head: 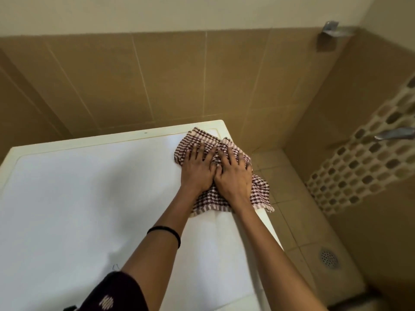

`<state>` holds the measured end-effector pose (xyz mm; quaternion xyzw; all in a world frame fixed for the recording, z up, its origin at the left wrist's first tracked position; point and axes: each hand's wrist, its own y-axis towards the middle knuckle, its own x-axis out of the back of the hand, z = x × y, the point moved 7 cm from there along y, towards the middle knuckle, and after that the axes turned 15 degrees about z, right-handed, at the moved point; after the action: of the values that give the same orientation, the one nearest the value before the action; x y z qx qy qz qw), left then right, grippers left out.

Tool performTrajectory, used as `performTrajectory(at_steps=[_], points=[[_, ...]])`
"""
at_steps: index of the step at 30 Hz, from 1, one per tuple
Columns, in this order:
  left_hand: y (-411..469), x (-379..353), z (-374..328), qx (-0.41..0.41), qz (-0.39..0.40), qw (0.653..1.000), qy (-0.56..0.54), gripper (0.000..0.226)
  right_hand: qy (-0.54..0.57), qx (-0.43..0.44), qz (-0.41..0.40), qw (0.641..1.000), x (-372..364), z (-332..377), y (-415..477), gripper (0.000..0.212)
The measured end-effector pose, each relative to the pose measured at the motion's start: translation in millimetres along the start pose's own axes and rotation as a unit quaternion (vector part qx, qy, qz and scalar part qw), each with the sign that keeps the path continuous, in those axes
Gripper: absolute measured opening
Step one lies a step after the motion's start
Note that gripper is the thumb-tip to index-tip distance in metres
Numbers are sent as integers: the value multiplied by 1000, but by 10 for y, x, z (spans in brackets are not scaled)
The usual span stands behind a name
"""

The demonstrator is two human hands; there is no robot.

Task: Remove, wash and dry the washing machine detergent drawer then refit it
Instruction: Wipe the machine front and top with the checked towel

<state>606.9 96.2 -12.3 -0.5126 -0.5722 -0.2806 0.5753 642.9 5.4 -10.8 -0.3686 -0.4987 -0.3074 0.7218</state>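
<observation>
Left hand (pixel 197 170) and right hand (pixel 233 177), fingers spread flat, gripping nothing, press bunched checked dish towel (pixel 260 193) at washing machine top (pixel 89 187) far-right corner.

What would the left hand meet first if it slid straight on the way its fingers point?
The left hand lies flat on the checked cloth, so first more cloth, then the washing machine top's back rim, then probably the tiled wall. Depth is unclear.

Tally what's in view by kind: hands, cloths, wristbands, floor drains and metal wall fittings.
Hands: 2, left hand and right hand
Checked cloth: 1
Wristband: 1
Floor drain: 1
Metal wall fittings: 2, upper and lower
Total: 7
</observation>
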Motion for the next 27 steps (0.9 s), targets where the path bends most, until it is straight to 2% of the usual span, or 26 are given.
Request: performTrajectory(at_steps=[13, 18, 22, 24, 26, 27], points=[[-1112, -432, -501, -22, 5, 999, -31, 52, -3, -12, 22, 1000, -202, -296, -1272, 51], [-1376, -552, -735, -28, 10, 999, -18, 52, 20, -9, 18, 1000, -182, -418, -1635, 73], [-1532, -656, -954, -52, 22, 998, -30, 83, 67, -24, -15, 997, -145, -643, -1829, 43], [-1560, -710, -1062, -47, 30, 998, -30, 76, 105, -33, -33, 993, -115, -764, -1923, 38], [-1561, -659, -1210, -54, -6, 998, -34, 55, 129, -27, -44, 990, -79, -890, -1960, 35], [-1552, -666, -1274, -60, 5, 998, -32, 47, 135, -22, -45, 990, -80, -961, -1962, 32]])
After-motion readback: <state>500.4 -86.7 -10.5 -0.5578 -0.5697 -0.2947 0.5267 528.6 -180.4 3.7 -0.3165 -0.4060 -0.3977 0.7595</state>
